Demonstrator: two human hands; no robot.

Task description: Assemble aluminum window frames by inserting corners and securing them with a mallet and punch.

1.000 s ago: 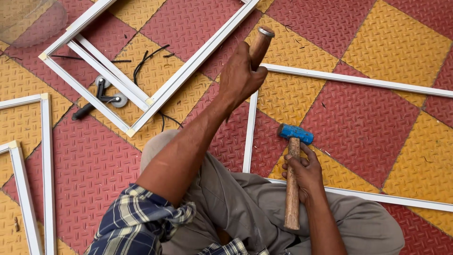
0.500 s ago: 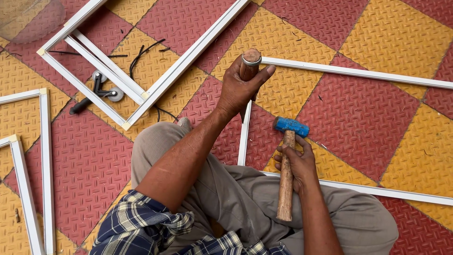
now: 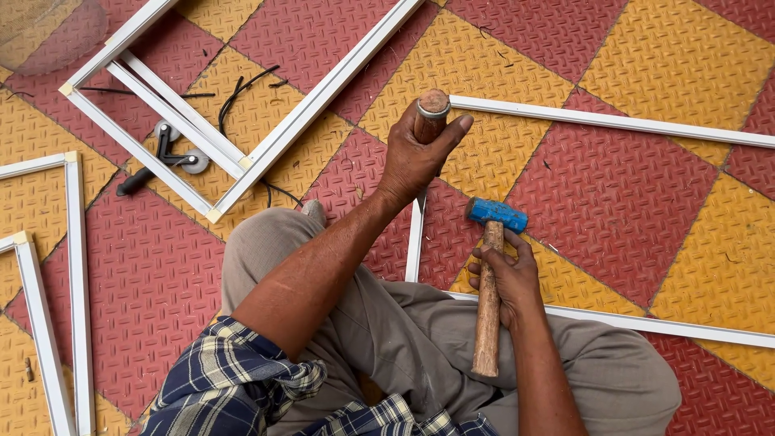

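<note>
Fingers [image 3: 456, 129] of left hand [image 3: 416, 157] clenched around wooden block [image 3: 430, 113] on frame corner [image 3: 420, 202]; right hand [image 3: 504, 278] gripping hammer [image 3: 491, 274]. Best struck squarely.

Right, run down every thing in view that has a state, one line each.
Left hand: shut around a round wooden handle, held upright over the frame corner.
Right hand: shut on the wooden shaft of a blue-headed hammer, head raised, not striking.
White metal frame bars: lying flat on the floor, corner under the left hand.
Assembled white frame: flat, corners joined.
Small black roller tool: lying unused inside that frame.
</note>
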